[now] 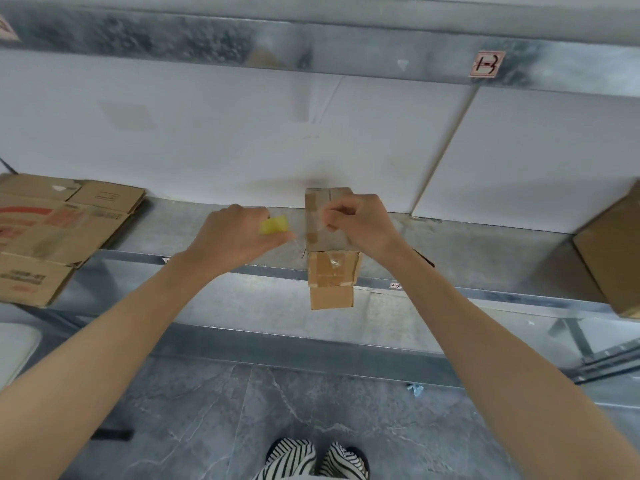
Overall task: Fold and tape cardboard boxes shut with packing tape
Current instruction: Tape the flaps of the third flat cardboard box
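Note:
A small brown cardboard box [327, 251] lies on the metal shelf [485, 258], its near end hanging over the front edge. Brown tape patches cover its top and near face. My left hand [235, 237] grips a yellow tape roll [274, 226] just left of the box. A clear strip of tape [300, 239] runs from the roll toward the box. My right hand [360, 223] rests on the box's top right, fingers curled and pinching the tape end against the cardboard.
Flattened printed cardboard boxes [52, 233] are stacked at the left of the shelf. Another brown box [613, 258] stands at the right edge. White panels [242, 140] back the shelf. Grey tiled floor [277, 410] and my striped shoes [315, 460] lie below.

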Tool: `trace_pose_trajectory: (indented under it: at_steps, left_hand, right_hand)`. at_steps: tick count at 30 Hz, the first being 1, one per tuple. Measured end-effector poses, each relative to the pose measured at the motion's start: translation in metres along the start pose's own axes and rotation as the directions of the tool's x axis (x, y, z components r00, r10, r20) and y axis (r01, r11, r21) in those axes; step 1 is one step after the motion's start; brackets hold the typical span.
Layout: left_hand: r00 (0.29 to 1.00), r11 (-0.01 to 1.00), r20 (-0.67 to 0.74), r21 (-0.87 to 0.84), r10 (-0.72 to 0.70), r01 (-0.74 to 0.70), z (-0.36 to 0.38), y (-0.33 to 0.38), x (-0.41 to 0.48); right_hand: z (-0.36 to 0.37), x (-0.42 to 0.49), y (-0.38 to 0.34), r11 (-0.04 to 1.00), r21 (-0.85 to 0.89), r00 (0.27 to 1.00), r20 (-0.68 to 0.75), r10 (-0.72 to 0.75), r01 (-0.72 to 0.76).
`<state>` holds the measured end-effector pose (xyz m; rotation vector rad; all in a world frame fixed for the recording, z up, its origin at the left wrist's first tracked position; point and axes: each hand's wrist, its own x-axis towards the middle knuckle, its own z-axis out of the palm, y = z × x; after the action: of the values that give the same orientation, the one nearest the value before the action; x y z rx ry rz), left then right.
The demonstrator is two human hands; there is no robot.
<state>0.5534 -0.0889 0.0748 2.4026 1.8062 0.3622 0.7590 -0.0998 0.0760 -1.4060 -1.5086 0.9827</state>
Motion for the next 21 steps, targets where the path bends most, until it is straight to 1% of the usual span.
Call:
trace_pose_trajectory:
  at_steps: [1,3,4,5,7,8,9,10,12,13,14,17,18,21]
  left_hand:
    - [0.999,0.996,0.034,-0.092,-0.008,0.011,0.000,-0.001,-0.002]
    - [0.993,0.938,0.114,-0.342,-0.027,0.065,0.001,-0.005,-0.007]
    - [0.991,0.917,0.129,-0.392,-0.021,0.070,0.003,-0.007,-0.008]
    - [0.992,0.931,0.128,-0.361,-0.003,0.049,0.005,-0.008,-0.008]
    - [0.992,0.988,0.124,-0.156,0.006,0.013,0.009,-0.012,-0.009]
    - [0.994,0.997,0.111,-0.078,-0.009,0.018,0.009,-0.013,-0.009]
    - [0.995,0.998,0.102,-0.061,-0.018,0.025,0.010,-0.015,-0.008]
    - [0.994,0.995,0.109,-0.093,-0.015,0.025,0.010,-0.016,-0.008]
    - [0.991,0.970,0.133,-0.239,-0.018,0.049,0.013,-0.018,-0.009]
    - [0.990,0.961,0.138,-0.271,-0.017,0.055,0.014,-0.019,-0.009]
    - [0.990,0.967,0.139,-0.251,-0.007,0.042,0.016,-0.021,-0.009]
    - [0.995,0.999,0.095,-0.050,0.020,-0.016,0.023,-0.026,-0.007]
    - [0.996,0.999,0.087,-0.050,0.022,-0.018,0.024,-0.026,-0.006]
    - [0.997,0.984,0.070,-0.178,0.018,-0.006,0.029,-0.022,-0.003]
  right_hand:
    - [-0.001,-0.002,0.003,1.000,0.006,1.000,-0.030,0.006,-0.006]
    - [-0.006,-0.003,0.011,0.999,0.013,0.996,-0.081,0.030,-0.029]
    - [-0.009,-0.004,0.016,0.999,0.009,0.995,-0.090,0.041,-0.040]
    - [-0.012,-0.005,0.020,0.999,0.003,0.994,-0.096,0.052,-0.052]
    - [-0.018,-0.007,0.029,0.998,-0.001,0.992,-0.103,0.067,-0.067]
    - [-0.020,-0.008,0.033,0.997,0.007,0.992,-0.105,0.073,-0.072]
    - [-0.022,-0.009,0.037,0.997,0.020,0.990,-0.111,0.083,-0.081]
    - [-0.024,-0.010,0.041,0.995,0.035,0.987,-0.129,0.097,-0.094]
    - [-0.032,-0.011,0.050,0.990,0.070,0.974,-0.186,0.131,-0.120]
    - [-0.036,-0.012,0.053,0.988,0.084,0.969,-0.203,0.142,-0.127]
    - [-0.040,-0.013,0.055,0.988,0.090,0.967,-0.210,0.145,-0.129]
    - [-0.046,-0.018,0.063,0.986,0.099,0.964,-0.217,0.153,-0.134]
    - [-0.047,-0.020,0.066,0.985,0.100,0.961,-0.224,0.162,-0.143]
    - [-0.052,-0.022,0.077,0.980,0.111,0.945,-0.264,0.192,-0.168]
